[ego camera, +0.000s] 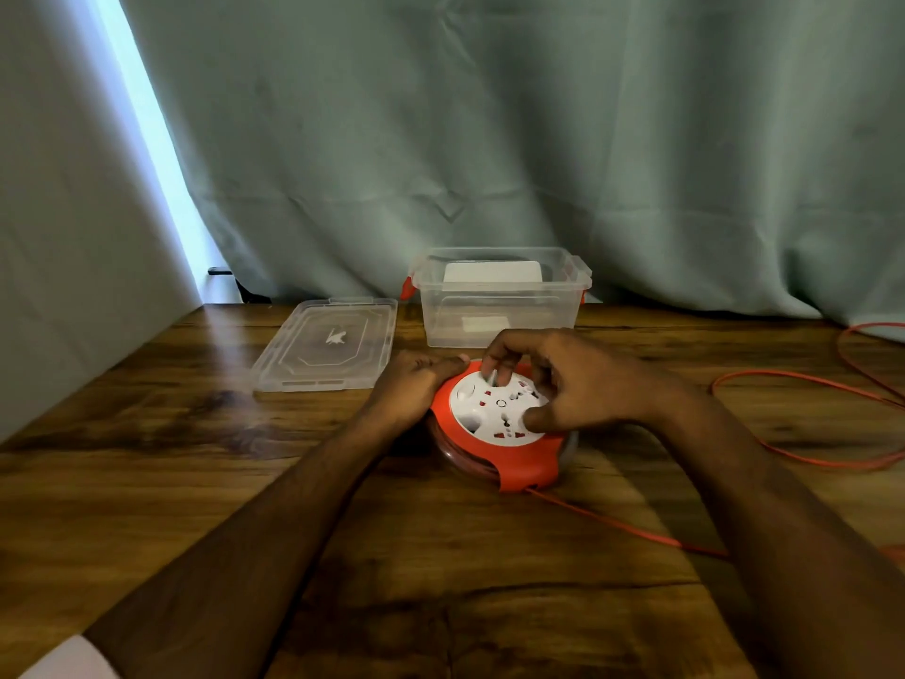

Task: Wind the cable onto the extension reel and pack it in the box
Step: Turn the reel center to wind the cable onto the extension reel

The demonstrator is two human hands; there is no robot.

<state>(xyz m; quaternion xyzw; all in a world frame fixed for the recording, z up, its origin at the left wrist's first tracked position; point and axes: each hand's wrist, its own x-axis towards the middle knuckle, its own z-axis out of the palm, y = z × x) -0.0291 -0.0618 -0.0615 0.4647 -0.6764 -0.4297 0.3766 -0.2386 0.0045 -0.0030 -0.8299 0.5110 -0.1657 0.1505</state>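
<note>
A round extension reel (494,433), orange with a white socket face, lies flat on the wooden table (196,482). My left hand (416,379) grips its left rim. Over the white face my right hand (558,379) is curled, fingertips pinching a small crank knob near the far edge and thumb resting on the near side. An orange cable (617,524) leaves the reel's front and runs to the right, looping loosely across the table at the right (803,384). Just behind the reel stands the clear plastic box (499,301), open, with orange latches.
The box's clear lid (328,350) lies flat on the table to the left of the box. A grey-green curtain (489,139) hangs along the table's far edge. A white object shows through the box's far wall.
</note>
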